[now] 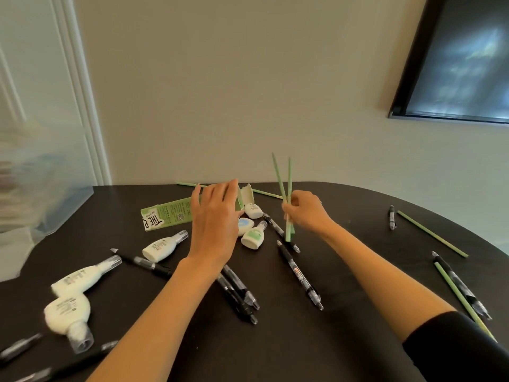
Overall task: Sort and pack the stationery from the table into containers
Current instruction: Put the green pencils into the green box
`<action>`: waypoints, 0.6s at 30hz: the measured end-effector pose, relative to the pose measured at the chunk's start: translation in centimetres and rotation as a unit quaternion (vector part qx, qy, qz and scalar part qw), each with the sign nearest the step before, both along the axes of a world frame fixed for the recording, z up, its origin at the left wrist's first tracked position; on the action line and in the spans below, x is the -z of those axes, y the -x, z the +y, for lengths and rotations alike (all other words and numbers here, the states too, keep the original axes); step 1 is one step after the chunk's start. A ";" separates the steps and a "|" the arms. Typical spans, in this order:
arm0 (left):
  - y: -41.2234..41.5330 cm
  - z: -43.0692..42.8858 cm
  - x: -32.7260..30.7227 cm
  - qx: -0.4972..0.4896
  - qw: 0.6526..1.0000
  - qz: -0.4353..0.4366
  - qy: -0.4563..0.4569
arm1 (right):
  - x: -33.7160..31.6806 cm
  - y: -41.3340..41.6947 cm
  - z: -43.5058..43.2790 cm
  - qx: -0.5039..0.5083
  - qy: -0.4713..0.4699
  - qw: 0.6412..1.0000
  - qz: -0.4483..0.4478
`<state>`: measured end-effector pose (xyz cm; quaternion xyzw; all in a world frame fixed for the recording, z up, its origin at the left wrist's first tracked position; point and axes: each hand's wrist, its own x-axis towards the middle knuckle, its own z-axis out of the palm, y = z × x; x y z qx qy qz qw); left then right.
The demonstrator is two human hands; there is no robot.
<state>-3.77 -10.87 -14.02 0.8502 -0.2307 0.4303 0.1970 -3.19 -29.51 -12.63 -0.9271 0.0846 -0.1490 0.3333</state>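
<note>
Lightness is being suggested by the two green sticks, which are being pinched low on their shafts between the curled fingertips and thumb of the right hand. They are being held above the table, just to the right of the green box. They are being kept nearly upright and are being crossed at the grip, with the tips fanned apart above and the lower ends hanging below the fingers.

Being so thin and long, they are being judged stiff but easily bent or snapped, and smooth enough to twist in a loose pinch. A hold nearer the middle, with both shafts squared parallel, is being judged safer for feeding an end into the box's mouth. In looks they are being shown as plain, pale green, uniform rods; whether they are pencils or refills cannot be told.

The left hand is being laid over the open end of the box, fingers spread and nearly straight, with nothing being gripped as far as can be told. The white end flap is being shown standing open beside it. More loose sticks of the same kind are being shown lying on the table, well apart, among black pens and white dispensers.
</note>
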 end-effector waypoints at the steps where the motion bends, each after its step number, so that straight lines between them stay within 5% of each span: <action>1: 0.3 0.6 0.0 -0.001 1.000 -0.001 -0.001 | 0.1 0.4 0.6 -0.005 -0.049 0.998 -0.027; 5: 1.7 3.4 -0.2 -0.014 1.000 0.000 -0.007 | 1.0 2.6 4.2 -0.025 -0.170 0.981 -0.086; 18: 3.3 8.6 1.3 -0.029 0.998 0.056 0.000 | 4.7 5.4 9.8 -0.110 -0.032 0.993 -0.029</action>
